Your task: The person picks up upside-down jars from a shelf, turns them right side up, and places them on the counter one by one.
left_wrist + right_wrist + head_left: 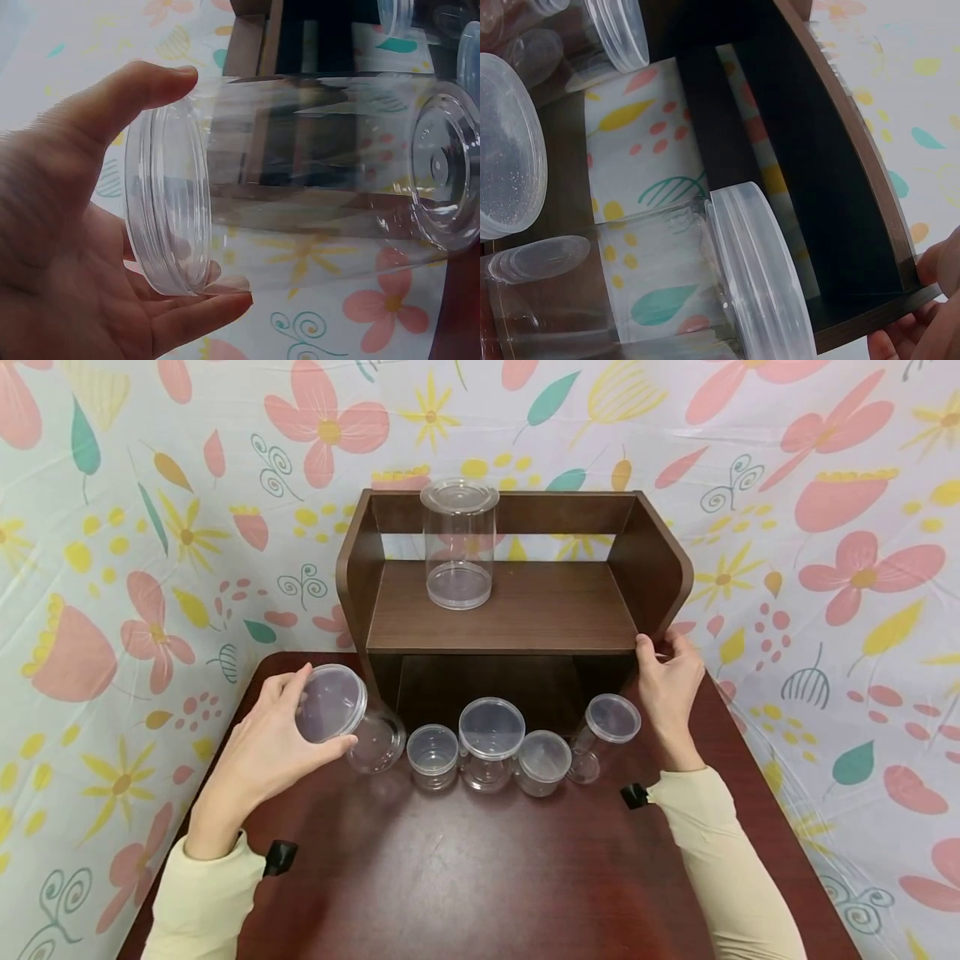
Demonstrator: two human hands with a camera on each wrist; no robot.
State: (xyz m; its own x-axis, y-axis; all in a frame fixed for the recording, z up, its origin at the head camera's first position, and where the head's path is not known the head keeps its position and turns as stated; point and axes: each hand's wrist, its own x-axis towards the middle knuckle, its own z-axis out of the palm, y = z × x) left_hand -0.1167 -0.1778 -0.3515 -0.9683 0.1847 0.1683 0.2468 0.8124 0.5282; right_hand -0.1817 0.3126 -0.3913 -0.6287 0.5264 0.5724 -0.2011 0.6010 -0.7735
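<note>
My left hand point(262, 739) grips a tall clear jar point(377, 742) round its lid, thumb on one side and fingers on the other. In the left wrist view the jar point(300, 172) looks see-through and unfilled, its round base point(442, 169) away from the palm. At the right front edge of a dark brown two-level shelf point(502, 618), my right hand point(672, 681) pinches the board between thumb and fingers. The right wrist view shows these fingers point(922, 330) at the board's corner; part of that hand is out of frame.
Before the shelf stand a small jar point(433, 760), a wider jar point(491, 739), another small jar point(543, 764) and a narrow tall jar point(609, 727), all lidded. A large clear canister point(461, 547) sits on the upper board. Patterned cloth point(862, 635) surrounds the reddish-brown table point(480, 877).
</note>
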